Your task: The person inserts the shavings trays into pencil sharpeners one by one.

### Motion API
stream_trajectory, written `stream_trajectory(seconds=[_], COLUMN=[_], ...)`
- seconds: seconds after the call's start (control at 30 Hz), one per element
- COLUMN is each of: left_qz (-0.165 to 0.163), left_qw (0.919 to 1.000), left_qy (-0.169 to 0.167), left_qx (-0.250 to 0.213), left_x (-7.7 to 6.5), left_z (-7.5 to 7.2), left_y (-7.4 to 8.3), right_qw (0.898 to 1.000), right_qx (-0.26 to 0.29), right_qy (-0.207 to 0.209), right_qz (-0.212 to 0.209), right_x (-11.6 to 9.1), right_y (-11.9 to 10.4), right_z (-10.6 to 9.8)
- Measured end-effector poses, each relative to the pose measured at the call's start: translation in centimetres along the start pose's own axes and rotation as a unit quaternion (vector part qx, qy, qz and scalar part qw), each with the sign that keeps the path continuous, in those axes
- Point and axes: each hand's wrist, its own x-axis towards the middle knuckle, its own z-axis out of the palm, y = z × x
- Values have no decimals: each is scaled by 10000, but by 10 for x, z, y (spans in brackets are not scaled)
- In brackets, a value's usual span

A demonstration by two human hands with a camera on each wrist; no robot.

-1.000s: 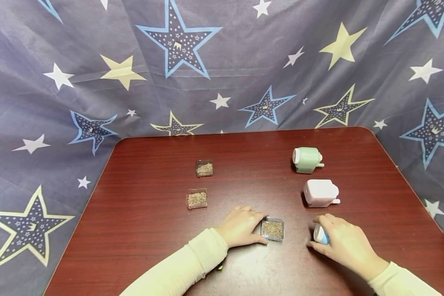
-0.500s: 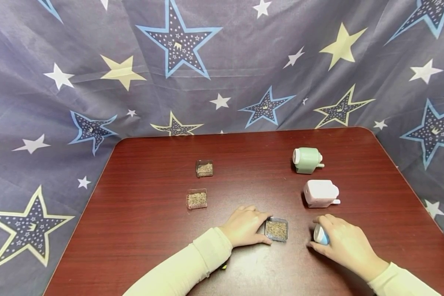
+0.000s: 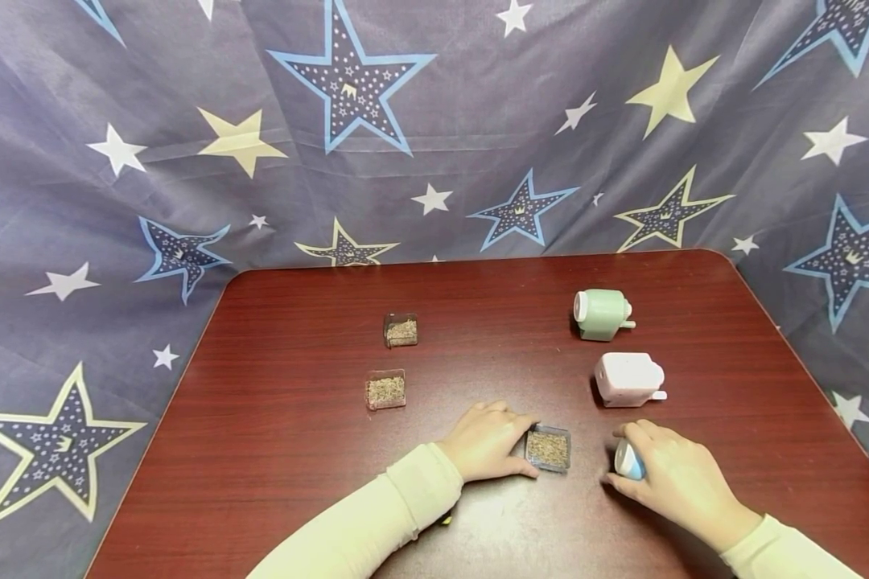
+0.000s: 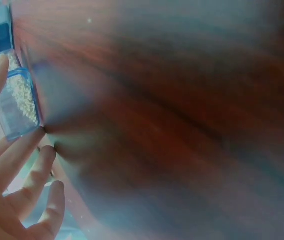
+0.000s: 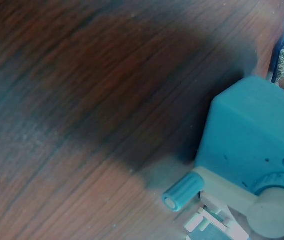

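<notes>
My left hand [image 3: 488, 442] pinches the left end of a small clear shavings drawer [image 3: 549, 468], thumb on the near side and forefinger on the far side. Brown pencil shavings fill the drawer. In the left wrist view, the other fingers [image 4: 42, 165] are spread beside it. My right hand [image 3: 677, 474] grips a blue crank pencil sharpener [image 5: 252, 130], mostly hidden by the hand in the head view. Its pale crank handle [image 5: 227, 190] shows in the right wrist view. A short gap lies between drawer and sharpener.
A pink pencil sharpener [image 3: 628, 378] and a green one [image 3: 601, 314] lie farther back on the right. Two more drawers of shavings stand left of centre, one nearer [image 3: 387, 404] and one farther [image 3: 402, 344]. Something dark and yellow [image 3: 446, 519] shows under the left sleeve.
My left hand has slid the shavings drawer steadily to the right, closer to the blue sharpener. The right hand and the sharpener in it have stayed in place.
</notes>
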Motion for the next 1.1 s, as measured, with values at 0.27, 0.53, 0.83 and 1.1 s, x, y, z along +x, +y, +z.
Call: stream_trajectory(seconds=[0.27,0.53,0.83,1.1], left_qz=[27,59,160,181], left_qw=[10000,9999,9997,9996], left_qy=[-57,-93,-72,-98], left_qx=[67,129,171,216], left_x=[5,7,12,18], left_z=[0,1,2,4], left_y=[3,5,13,20], right_qw=[10000,10000,10000,10000], right_qx=[-25,-27,-71,-58], right_qy=[76,-9,-46,3], right_qz=[-30,18,-15,-28], right_x=[0,0,-1,0], right_y=[-1,-1,0,0], right_z=[0,-1,1,0])
